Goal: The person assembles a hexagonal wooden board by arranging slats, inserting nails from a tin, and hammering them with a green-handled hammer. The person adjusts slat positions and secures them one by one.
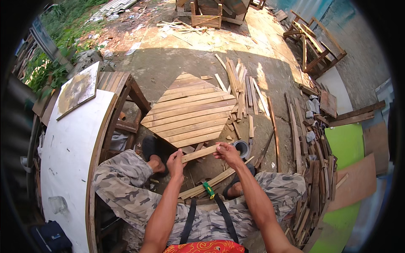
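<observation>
A short wooden slat (200,153) lies level between my two hands, just in front of a slatted wooden panel (192,110). My left hand (176,163) is closed round the slat's left end, and my right hand (228,153) pinches its right end. The panel is made of parallel strips with slanted, stepped-off corners. Several longer slats (213,183) lie between my legs, near a green and yellow tool handle (209,190) whose kind I cannot make out. Beside my right hand stands a grey bucket (241,148).
At left is a bench with a white board top (71,160), a stained square board (79,90) and a dark pouch (51,237). Loose strips (239,84) lie beyond the panel. Scrap wood (314,181) piles up at right. Wooden frames (314,44) stand farther back.
</observation>
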Demonstrator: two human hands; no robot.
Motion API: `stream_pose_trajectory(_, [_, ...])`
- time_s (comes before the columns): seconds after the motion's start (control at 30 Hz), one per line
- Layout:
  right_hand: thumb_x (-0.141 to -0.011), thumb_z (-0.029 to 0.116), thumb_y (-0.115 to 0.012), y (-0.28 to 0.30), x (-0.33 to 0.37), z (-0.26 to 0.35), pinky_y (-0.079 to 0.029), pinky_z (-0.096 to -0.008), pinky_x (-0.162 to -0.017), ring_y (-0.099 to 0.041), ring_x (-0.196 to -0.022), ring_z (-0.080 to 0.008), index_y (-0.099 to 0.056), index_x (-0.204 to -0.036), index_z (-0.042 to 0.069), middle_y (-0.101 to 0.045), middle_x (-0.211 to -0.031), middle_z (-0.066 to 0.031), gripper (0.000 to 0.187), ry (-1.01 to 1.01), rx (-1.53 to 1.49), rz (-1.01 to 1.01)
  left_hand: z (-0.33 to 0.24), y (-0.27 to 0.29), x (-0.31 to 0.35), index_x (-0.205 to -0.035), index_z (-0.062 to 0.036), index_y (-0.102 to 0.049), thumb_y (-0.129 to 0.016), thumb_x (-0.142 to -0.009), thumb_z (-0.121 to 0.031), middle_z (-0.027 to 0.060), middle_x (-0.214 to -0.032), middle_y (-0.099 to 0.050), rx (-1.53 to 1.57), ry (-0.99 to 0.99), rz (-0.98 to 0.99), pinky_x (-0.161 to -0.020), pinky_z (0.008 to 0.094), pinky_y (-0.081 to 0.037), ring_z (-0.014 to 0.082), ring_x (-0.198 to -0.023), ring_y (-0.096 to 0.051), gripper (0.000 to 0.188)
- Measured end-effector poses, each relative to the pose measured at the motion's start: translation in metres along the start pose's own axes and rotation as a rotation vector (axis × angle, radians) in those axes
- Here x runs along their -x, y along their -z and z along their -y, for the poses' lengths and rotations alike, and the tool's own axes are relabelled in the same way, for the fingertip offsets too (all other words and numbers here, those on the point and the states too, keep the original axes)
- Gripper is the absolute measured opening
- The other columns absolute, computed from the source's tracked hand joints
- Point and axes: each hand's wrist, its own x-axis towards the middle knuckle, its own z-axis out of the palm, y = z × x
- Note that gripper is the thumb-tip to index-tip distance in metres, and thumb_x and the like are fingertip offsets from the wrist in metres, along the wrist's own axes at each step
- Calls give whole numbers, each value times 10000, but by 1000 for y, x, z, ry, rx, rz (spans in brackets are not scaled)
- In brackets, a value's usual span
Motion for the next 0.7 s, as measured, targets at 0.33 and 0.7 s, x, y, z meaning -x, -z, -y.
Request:
stream_pose_trajectory(0.33, [-1034,222,-647,-1,18,33,-594,-290,-705,-703,-819,-151,-677,-1113,-2,-716,-941,-68,239,157,-63,-73,-1,-4,-8,-1171,-23,-665,-767,-903,-201,70,-938,-719,-504,-595,85,-770,310,-508,182,-848,-663,338])
stream_pose_trajectory(0.7, [-1027,159,-656,-49,100,75,-582,-271,-690,-682,-764,-116,-670,-1031,-30,-708,-856,-70,189,359,67,35,-29,-64,93,-1205,-50,-632,-710,-963,-303,157,-1026,-724,-766,-884,651,-769,402,-553,359,-916,-706,359])
